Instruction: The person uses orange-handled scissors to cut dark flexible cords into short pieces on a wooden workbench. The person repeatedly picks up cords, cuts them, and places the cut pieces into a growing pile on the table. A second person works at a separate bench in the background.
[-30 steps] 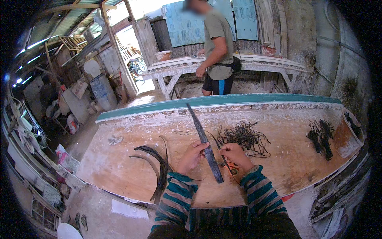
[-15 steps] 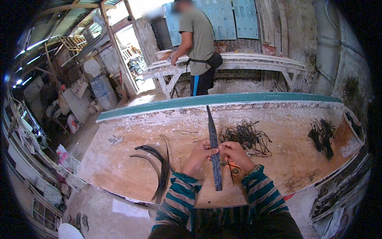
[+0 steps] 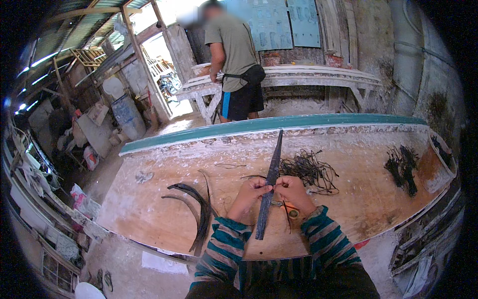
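Observation:
A long, dark, flat strip, tapered to a point at its far end, stands tilted over the board, its tip leaning right. My left hand pinches it near the middle between thumb and fingers. Close against its right side, my right hand has its fingertips pinched on a thin dark cord, whose end hangs below. Another short piece appears left of the strip. An orange tool lies partly hidden beneath my right hand. Several curved dark strips lie to the left.
A tangle of dark cords lies beyond my right hand. Dark bundles and an orange-brown container stand at the right. A green-edged rail borders the wooden tabletop. Behind it, a person stands at a white bench.
The strip has tilted, its far tip swinging right and its near end left. Both hands stay close together at its middle. The person behind has shifted left.

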Action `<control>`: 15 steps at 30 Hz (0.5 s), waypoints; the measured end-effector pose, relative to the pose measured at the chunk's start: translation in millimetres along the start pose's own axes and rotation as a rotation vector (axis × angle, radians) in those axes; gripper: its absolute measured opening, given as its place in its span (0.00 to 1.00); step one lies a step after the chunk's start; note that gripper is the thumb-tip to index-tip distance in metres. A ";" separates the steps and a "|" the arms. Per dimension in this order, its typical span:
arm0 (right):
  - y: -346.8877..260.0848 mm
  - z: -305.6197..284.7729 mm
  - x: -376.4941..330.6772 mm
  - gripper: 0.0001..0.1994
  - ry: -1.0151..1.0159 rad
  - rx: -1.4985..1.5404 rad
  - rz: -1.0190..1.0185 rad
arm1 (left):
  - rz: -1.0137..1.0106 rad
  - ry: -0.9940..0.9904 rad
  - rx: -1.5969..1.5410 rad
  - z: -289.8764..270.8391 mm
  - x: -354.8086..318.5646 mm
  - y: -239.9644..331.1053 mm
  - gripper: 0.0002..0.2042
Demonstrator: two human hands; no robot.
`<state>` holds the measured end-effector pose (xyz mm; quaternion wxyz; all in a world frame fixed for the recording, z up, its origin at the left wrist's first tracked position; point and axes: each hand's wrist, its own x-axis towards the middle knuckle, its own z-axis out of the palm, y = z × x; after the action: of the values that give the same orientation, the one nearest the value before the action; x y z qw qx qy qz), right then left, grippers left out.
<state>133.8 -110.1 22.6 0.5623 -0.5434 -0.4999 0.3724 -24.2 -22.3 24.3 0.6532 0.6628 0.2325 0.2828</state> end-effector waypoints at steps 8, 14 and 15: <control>-5.4 6.2 -2.7 0.03 0.080 -0.067 -0.075 | 0.216 0.029 0.162 4.8 3.2 -14.1 0.04; -5.9 5.8 -3.2 0.02 0.105 -0.158 -0.114 | 0.269 -0.009 0.145 9.2 7.0 -18.6 0.06; -6.8 5.6 -3.5 0.02 0.104 -0.156 -0.114 | 0.270 -0.009 0.149 10.5 5.5 -15.4 0.06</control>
<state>126.8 -113.1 28.3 0.5636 -0.5748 -0.5279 0.2709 -12.1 -25.6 9.5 0.5592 0.7360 0.1589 0.3469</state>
